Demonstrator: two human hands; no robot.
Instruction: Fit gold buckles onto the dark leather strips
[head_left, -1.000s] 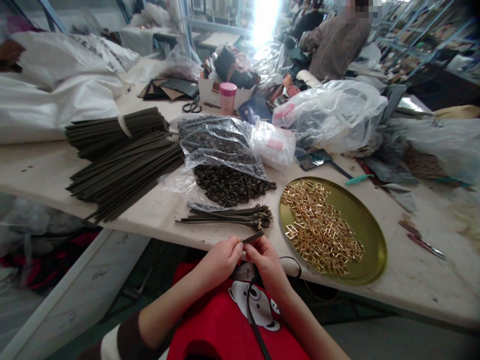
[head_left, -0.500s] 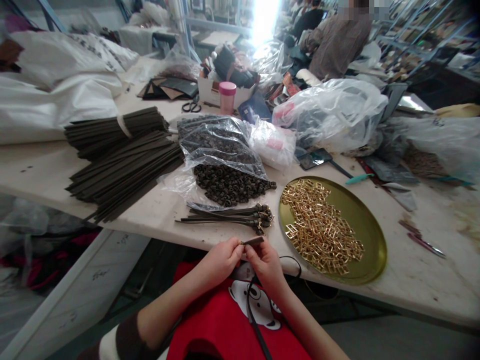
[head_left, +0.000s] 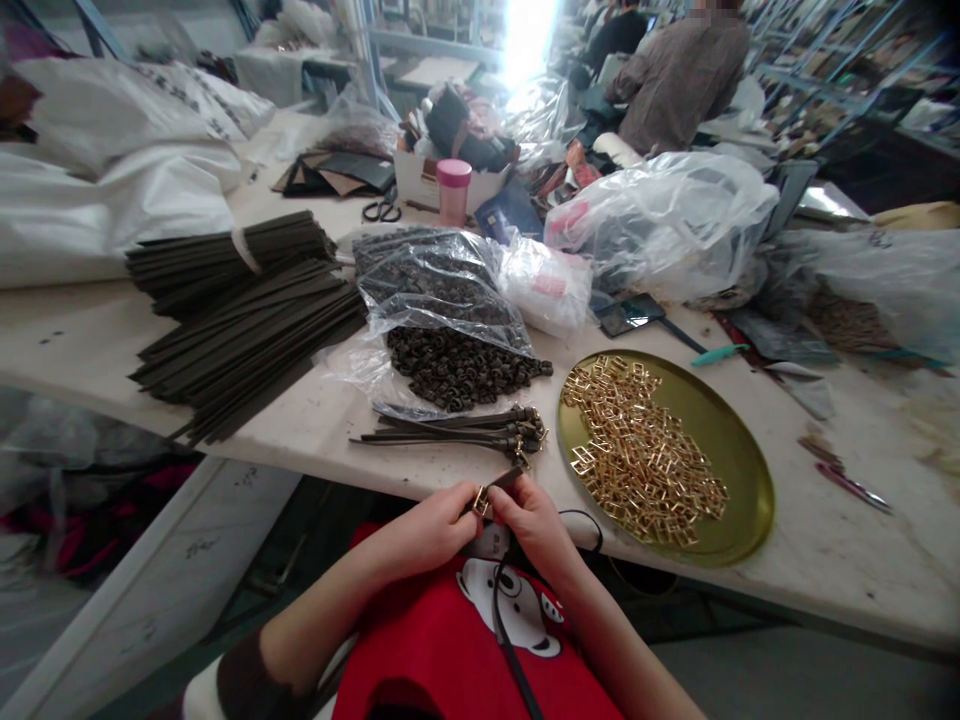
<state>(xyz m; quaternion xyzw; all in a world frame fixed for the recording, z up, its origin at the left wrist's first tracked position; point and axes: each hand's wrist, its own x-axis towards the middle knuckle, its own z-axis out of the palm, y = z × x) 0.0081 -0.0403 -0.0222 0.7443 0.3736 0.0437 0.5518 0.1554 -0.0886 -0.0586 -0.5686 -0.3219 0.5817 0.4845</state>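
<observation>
Just off the table's front edge, my left hand [head_left: 454, 515] pinches a small gold buckle [head_left: 482, 502]. Close against it, my right hand [head_left: 523, 510] grips a dark strap [head_left: 504, 480] whose short end points up and right; its long tail hangs down over the red apron. The strap meets the buckle between my fingertips; whether it passes through is hidden. On the table just beyond lies a bundle of straps with gold buckles [head_left: 465, 432]. To the right, many loose gold buckles [head_left: 652, 460] are heaped on a round gold tray [head_left: 739, 450].
Behind the buckled straps, a clear plastic bag [head_left: 442, 270] spills small dark loops [head_left: 465, 370]. Long dark strips [head_left: 247, 330] are stacked at left. Scissors [head_left: 382, 208] and a pink-lidded cup [head_left: 453, 195] stand farther back. A pink-handled tool [head_left: 851, 486] lies at right. Another person [head_left: 679, 80] works in the background.
The gold buckle, mostly covered by my fingers before, now shows between them. My left hand has shifted slightly down, and the short strap end tilts up more steeply.
</observation>
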